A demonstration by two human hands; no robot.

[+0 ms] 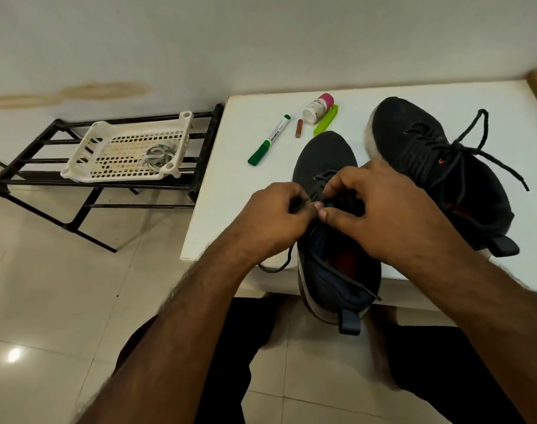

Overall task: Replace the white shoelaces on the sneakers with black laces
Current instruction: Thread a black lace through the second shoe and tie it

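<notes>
Your left hand (pixel 273 215) and right hand (pixel 380 209) meet over the tongue area of the near dark grey mesh sneaker (pixel 325 166), which lies on the white counter (pixel 230 209) with its toe pointing away from you and its heel overhanging the front edge. Your left hand has its fingers curled, pinching a strand of the black lace (pixel 319 191) at the eyelets; your right hand also has its fingers curled, thumb and fingertips pinching the same lace just beside the left thumb. A loose end of that lace trails off the counter edge under your left wrist, and another end lies across the heel collar.

The second dark grey sneaker (pixel 414 139) sits to the right, near the first but apart from it, already threaded with a tied black lace (pixel 462 148) whose loop and ends spread over its opening.

Beyond the near shoe's toe lie a green-capped white marker pen (pixel 268 140), a small brown cylinder (pixel 298 129), a white bottle with a pink cap (pixel 317 108) on its side, and a lime-green plastic clip (pixel 326 120) touching the bottle.

To the left, a black metal rack (pixel 41 179) stands on the tiled floor, carrying a cream perforated plastic basket (pixel 86 154) with coiled whitish laces (pixel 158 157) inside.
</notes>
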